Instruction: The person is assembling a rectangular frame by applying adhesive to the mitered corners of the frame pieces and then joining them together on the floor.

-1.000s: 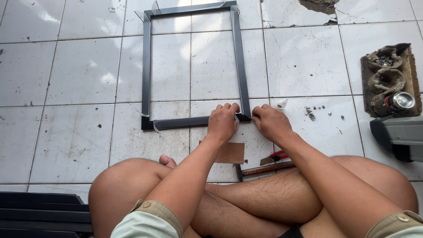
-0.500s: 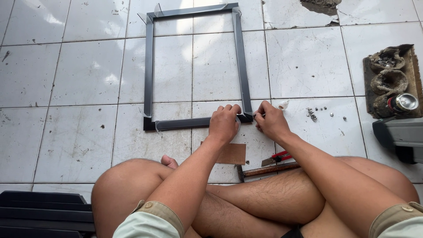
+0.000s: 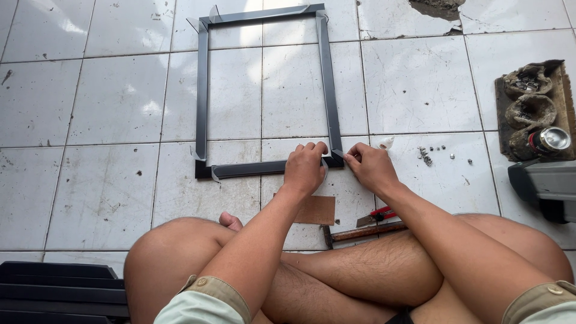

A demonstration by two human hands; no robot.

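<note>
A dark rectangular frame [image 3: 203, 96] lies flat on the white tiled floor [image 3: 90, 120] in front of my crossed legs. My left hand [image 3: 305, 169] rests on the frame's near bar, fingers curled over it close to the near right corner. Touching that same corner from the right is my right hand [image 3: 369, 168], fingertips pinching at the joint. The corner itself is mostly hidden under both hands. Thin clear strips stick out at the frame's other corners.
A brown card piece [image 3: 316, 210], a wooden-handled hammer [image 3: 366, 231] and a red-handled tool [image 3: 381, 213] lie by my shins. Small screws [image 3: 427, 155] are scattered at right, near a wooden tray [image 3: 561, 84] with a tin [image 3: 549, 140], a dark grey case [image 3: 549, 186], and dark bars [image 3: 54, 291] at bottom left.
The view has shifted slightly; both hands stay at the frame's near right corner with only small finger movements.
</note>
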